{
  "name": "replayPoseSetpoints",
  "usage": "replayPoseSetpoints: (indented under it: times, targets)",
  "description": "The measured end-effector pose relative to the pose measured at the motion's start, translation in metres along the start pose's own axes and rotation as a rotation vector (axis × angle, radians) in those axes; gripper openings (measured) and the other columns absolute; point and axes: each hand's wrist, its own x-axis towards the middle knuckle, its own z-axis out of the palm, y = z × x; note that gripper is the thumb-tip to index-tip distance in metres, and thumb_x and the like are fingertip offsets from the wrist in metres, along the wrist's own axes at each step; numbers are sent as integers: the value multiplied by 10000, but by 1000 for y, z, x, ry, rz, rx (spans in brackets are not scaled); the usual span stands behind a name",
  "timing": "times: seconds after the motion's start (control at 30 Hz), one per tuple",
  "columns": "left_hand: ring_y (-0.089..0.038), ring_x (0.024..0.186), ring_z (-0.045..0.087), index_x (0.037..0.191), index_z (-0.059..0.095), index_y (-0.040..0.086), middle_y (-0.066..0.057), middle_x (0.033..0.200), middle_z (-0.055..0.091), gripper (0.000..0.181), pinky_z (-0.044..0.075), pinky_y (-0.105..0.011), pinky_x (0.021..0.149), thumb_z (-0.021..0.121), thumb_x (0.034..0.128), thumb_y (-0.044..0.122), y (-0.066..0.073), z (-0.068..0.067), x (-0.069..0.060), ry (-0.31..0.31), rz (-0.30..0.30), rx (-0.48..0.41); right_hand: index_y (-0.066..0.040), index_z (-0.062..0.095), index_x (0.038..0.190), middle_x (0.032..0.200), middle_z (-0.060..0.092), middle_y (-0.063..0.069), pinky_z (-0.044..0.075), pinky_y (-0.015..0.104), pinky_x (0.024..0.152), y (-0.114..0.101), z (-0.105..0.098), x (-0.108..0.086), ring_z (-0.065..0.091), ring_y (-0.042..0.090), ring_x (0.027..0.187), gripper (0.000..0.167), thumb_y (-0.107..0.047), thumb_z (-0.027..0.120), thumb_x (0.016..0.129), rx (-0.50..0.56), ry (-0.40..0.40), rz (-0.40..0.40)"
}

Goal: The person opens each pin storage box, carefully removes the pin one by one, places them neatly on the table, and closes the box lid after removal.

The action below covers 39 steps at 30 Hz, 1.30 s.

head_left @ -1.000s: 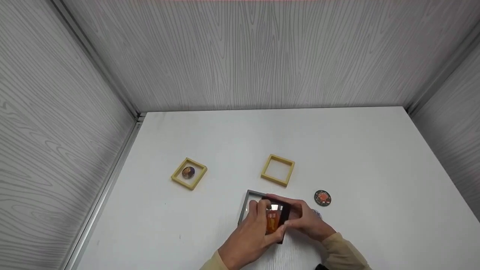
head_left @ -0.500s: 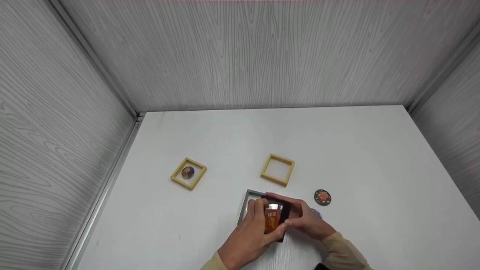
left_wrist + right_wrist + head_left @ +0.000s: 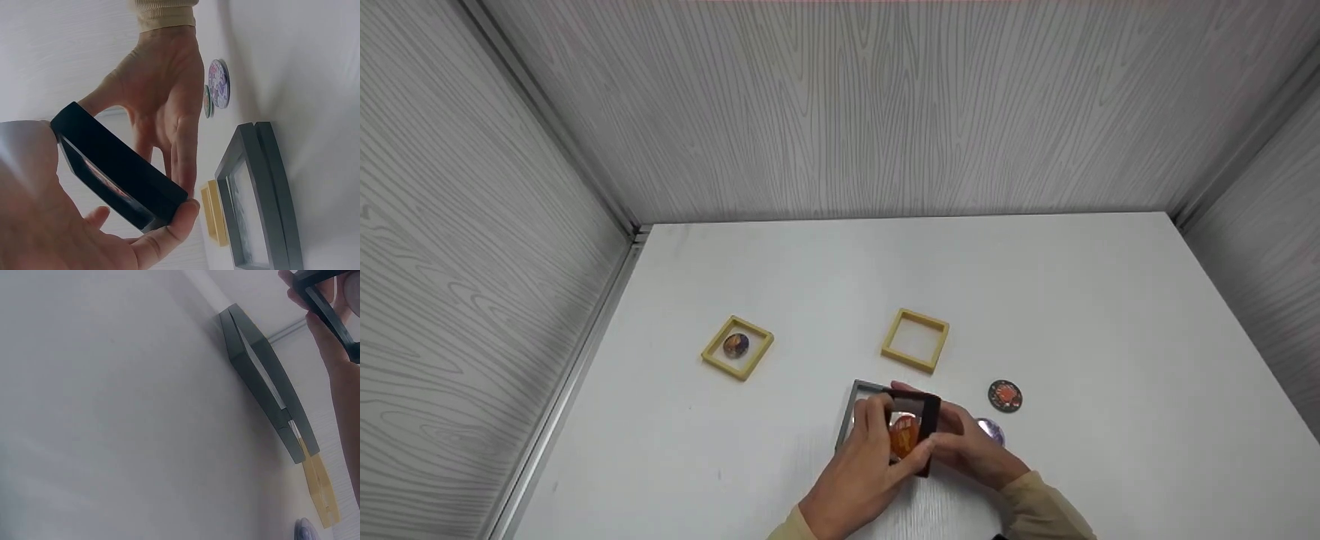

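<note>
A small black display frame (image 3: 932,414) with a clear middle is held up between both hands, near the front of the table. An orange-red round badge (image 3: 906,433) shows inside it. My left hand (image 3: 856,474) grips the frame by opposite edges, its thumb at the near edge. From the other side my right hand (image 3: 973,454) holds it between thumb and fingers, partly hidden behind the frame. In the left wrist view the black frame (image 3: 118,163) stands tilted, clear of the tabletop. Under the left hand lies a grey frame (image 3: 847,411), partly covered.
A yellow frame (image 3: 889,341) lies behind the hands, and another yellow frame (image 3: 716,341) with a dark round badge (image 3: 736,345) lies to the left. Right of the hands are a dark disc with a red motif (image 3: 1005,396) and a purple round badge (image 3: 991,431).
The black frame has tilted and risen slightly in the hands. My right hand has shifted a little, uncovering more of the purple badge. The things on the table have stayed put.
</note>
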Motion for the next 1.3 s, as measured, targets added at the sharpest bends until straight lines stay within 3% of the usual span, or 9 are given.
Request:
replayPoseSetpoints:
  times: [0.17,0.33,0.57,0.8,1.3]
  targets:
    - [-191,1087,521,1346,304,170,-49,1296,351,788,482,-433,953,407,878,796,1,0,-1,-15,-22,-7,6,341,1524,1618,247,124,347,417,1099,1,0,-1,308,290,1446,632,7,559,931,-9,23,0]
    - [-161,998,528,1332,320,181,-28,1252,355,789,500,-372,862,407,863,810,1,0,-1,-30,-24,2,15,363,1511,1581,335,124,363,389,1089,0,-1,-3,367,286,1415,636,58,574,913,-18,6,-32]
    - [-157,957,533,1308,331,178,-32,1224,364,715,507,-347,797,482,885,735,1,-2,-2,-54,-16,-14,-11,366,1518,1531,414,137,382,395,1077,2,-2,-6,400,296,1392,649,8,599,912,-10,-9,-37]
    - [-133,880,529,1276,326,193,10,1187,355,611,493,-309,712,569,892,602,2,-3,-2,-59,-29,-16,34,257,1543,1552,338,222,344,427,1102,6,-1,-4,255,392,1443,709,13,615,931,1,-69,-72]
    - [-142,876,522,1249,317,141,-11,1144,342,588,494,-278,695,593,903,528,2,-6,-1,-60,15,22,50,282,1530,1545,338,241,370,428,1083,6,-2,0,325,376,1412,738,-40,676,912,-11,-83,-103]
